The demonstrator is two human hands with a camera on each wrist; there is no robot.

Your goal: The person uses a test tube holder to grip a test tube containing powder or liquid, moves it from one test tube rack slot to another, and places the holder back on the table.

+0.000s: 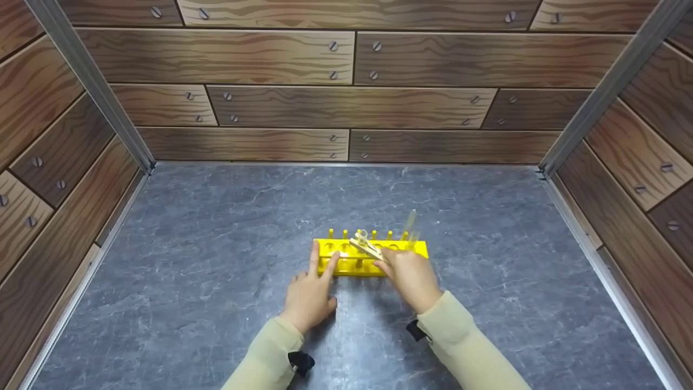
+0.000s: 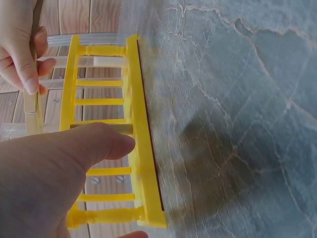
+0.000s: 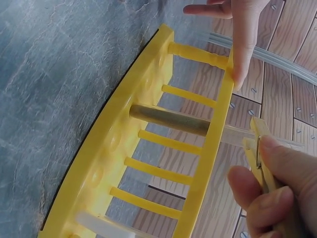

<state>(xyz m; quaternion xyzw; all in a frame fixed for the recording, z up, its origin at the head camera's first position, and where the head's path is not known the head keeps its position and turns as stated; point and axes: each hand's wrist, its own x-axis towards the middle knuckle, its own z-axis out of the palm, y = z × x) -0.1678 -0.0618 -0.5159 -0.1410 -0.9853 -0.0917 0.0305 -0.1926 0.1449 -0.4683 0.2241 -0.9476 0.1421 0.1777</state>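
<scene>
the left hand (image 1: pixel 307 298) rests two spread fingers on the test tube rack (image 1: pixel 346 269); the right hand (image 1: pixel 412 275) pinches the wooden clamp (image 1: pixel 368 249) beside the mouth of a racked test tube (image 3: pixel 171 119); best keep clamp square to glass and rack braced against the bench (image 1: pixel 216 244).

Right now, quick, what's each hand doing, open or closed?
Left hand: open, fingers touching the yellow rack.
Right hand: closed, holding a wooden clamp.
</scene>
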